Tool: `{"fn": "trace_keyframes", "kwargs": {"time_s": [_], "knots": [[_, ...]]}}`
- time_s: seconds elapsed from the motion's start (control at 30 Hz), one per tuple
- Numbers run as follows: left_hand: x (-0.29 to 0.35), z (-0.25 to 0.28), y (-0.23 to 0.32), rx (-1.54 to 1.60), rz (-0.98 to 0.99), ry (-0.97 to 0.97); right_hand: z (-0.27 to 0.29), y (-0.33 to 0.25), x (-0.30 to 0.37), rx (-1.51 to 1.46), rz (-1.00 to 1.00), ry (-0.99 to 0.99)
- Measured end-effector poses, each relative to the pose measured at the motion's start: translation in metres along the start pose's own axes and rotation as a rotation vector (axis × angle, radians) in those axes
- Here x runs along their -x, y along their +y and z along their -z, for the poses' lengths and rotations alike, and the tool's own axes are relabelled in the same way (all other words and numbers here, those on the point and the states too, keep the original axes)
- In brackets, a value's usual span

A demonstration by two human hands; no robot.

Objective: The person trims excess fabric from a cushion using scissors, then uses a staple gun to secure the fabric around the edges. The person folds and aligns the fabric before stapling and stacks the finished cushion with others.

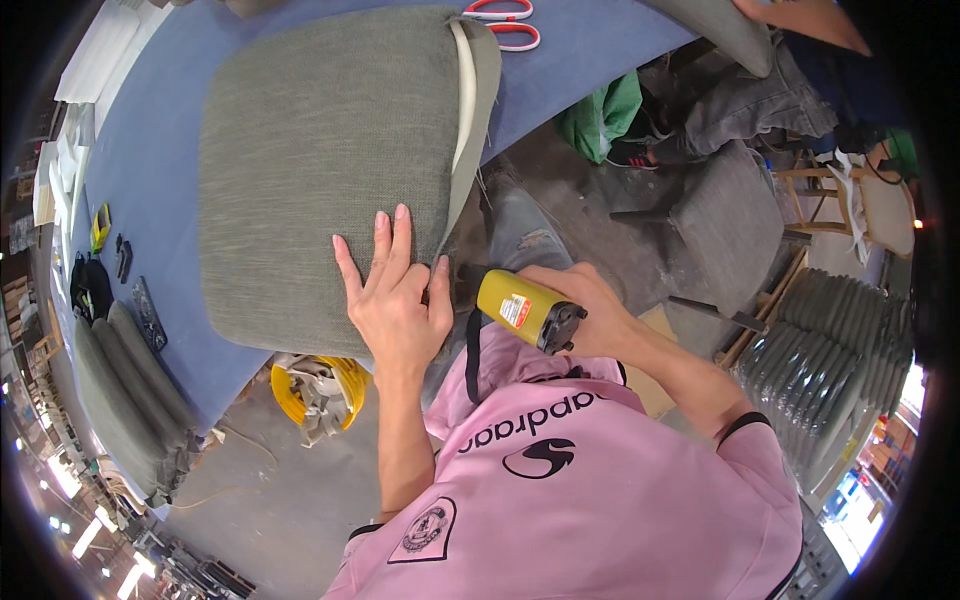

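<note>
A grey-green fabric seat cushion (315, 165) lies on the blue-covered table. Along its right side a loose flap of fabric (482, 110) stands away, and a pale strip shows in the gap. My left hand (392, 305) rests on the cushion's near right corner, fingers stretched out and thumb at the edge. In my right hand (592, 312) is a yellow-green staple gun (515, 305) with a black end cap. Its nose points at the cushion's right edge near my left thumb; whether it touches is hidden.
Red-and-white scissors (515, 37) lie beyond the cushion. More cushions (135, 385) lean at the left, near small tools (148, 313). A yellow bucket (290, 390) holding scraps stands below the table. At right are an upholstered chair part (728, 215), stacked wrapped cushions (830, 360) and another person (760, 100).
</note>
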State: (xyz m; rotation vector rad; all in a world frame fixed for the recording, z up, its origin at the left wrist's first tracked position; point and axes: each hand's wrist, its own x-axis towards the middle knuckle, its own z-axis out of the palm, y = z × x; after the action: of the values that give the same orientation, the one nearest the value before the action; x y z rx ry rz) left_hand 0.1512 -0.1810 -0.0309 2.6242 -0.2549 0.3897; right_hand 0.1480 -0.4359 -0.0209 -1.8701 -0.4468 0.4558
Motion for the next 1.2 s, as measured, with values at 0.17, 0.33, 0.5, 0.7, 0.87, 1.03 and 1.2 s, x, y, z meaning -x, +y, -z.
{"fn": "trace_keyframes", "kwargs": {"time_s": [0.17, 0.33, 0.5, 0.7, 0.87, 1.03, 1.2], "knots": [[-0.003, -0.001, 0.0, 0.003, 0.015, -0.009, 0.002, -0.005, -0.009, 0.077, 0.0, -0.078], [-0.003, 0.0, -0.004, 0.001, 0.032, -0.025, 0.011, -0.01, -0.018, 0.137, -0.046, -0.152], [-0.003, 0.0, -0.005, 0.008, 0.017, -0.041, 0.014, -0.022, -0.03, 0.213, -0.075, -0.194], [0.017, -0.02, -0.003, -0.025, -0.089, 0.021, 0.006, -0.026, -0.03, 0.393, -0.13, -0.271], [0.018, -0.002, -0.006, -0.061, -0.092, 0.001, -0.016, -0.002, -0.02, 0.244, -0.034, -0.137], [-0.008, 0.079, 0.0, 0.009, -0.224, -0.129, 0.026, -0.01, -0.044, 0.262, 0.181, 0.114], [0.048, 0.092, -0.058, 0.079, -0.197, -0.078, 0.112, -0.009, -0.098, 0.659, -0.054, 0.39]]}}
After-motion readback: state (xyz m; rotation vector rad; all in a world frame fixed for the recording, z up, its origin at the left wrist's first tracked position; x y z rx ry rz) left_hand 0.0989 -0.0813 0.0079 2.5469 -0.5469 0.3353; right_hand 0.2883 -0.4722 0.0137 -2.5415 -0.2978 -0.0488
